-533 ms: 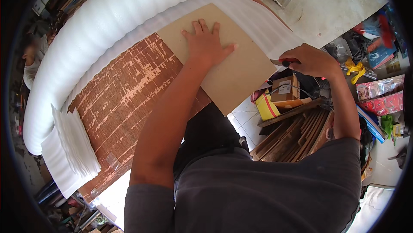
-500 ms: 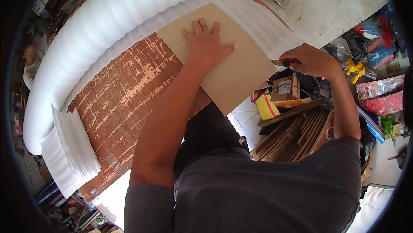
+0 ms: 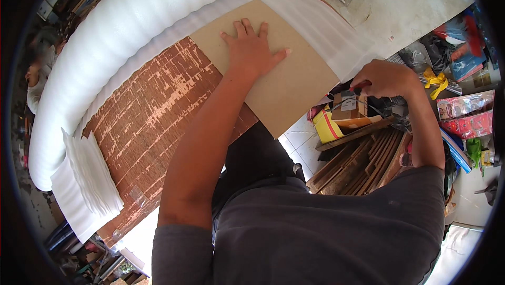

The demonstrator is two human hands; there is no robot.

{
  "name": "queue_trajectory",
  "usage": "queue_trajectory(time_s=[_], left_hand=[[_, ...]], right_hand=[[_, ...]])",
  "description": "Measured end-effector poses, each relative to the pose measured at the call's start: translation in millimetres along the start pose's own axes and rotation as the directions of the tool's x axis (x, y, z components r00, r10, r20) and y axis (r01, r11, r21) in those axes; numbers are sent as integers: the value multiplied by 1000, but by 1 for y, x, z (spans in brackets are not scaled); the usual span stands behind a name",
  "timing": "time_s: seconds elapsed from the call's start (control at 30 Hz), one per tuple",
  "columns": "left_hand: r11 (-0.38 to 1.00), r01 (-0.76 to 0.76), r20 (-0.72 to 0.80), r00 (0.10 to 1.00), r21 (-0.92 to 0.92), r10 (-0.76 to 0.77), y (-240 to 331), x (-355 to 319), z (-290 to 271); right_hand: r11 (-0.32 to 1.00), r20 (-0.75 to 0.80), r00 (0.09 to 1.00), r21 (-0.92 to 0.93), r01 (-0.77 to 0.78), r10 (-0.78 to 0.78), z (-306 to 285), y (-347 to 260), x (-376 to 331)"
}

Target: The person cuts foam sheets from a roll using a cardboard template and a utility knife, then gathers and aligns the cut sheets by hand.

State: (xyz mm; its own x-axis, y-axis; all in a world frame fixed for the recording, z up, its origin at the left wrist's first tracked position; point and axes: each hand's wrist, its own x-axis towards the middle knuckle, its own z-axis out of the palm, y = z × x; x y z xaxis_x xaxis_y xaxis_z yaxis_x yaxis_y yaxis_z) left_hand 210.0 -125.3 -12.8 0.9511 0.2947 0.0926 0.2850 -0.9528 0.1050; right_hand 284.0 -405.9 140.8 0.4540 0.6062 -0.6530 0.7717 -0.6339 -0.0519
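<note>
My left hand (image 3: 251, 48) lies flat with fingers spread on a tan cardboard sheet (image 3: 292, 82). Under the cardboard is a sheet of white foam (image 3: 342, 48), on a worn brown board (image 3: 152, 111) with peeling streaks. Beyond the cardboard's right edge, my right hand (image 3: 389, 80) is closed around a red-handled cutter knife (image 3: 360, 86). Most of the knife is hidden by the fingers, and its blade cannot be made out clearly.
A thick roll of white foam (image 3: 105, 48) curves along the far left side. A stack of cut foam sheets (image 3: 87, 185) sits at the board's left end. Below my right hand are a cardboard box (image 3: 350, 109), a yellow packet (image 3: 327, 127) and wooden strips (image 3: 363, 161).
My right hand has moved slightly right and downward with the cutter knife, away from the cardboard's right corner. My left hand stays pressed on the sheet.
</note>
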Motion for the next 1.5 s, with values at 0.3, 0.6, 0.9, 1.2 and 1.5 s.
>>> queue_trajectory(time_s=[0.3,0.6,0.9,1.2,1.5], left_hand=[[1000,-5,-31,1000,8,6,-5,-2,5],[998,-49,-130,991,-39,43,-9,-7,16],[944,-288,-68,957,-163,281,-6,-63,-3],[868,-486,-35,874,-101,485,-6,-167,-26],[918,-377,-280,901,-125,331,2,-174,-7]], right_hand=[[963,-219,973,270,-15,77,1,28,-50],[569,-630,760,687,452,158,-2,29,-46],[457,-818,515,573,680,258,18,-3,115],[851,-909,401,293,436,108,18,15,212],[756,-846,420,503,420,330,21,13,217]])
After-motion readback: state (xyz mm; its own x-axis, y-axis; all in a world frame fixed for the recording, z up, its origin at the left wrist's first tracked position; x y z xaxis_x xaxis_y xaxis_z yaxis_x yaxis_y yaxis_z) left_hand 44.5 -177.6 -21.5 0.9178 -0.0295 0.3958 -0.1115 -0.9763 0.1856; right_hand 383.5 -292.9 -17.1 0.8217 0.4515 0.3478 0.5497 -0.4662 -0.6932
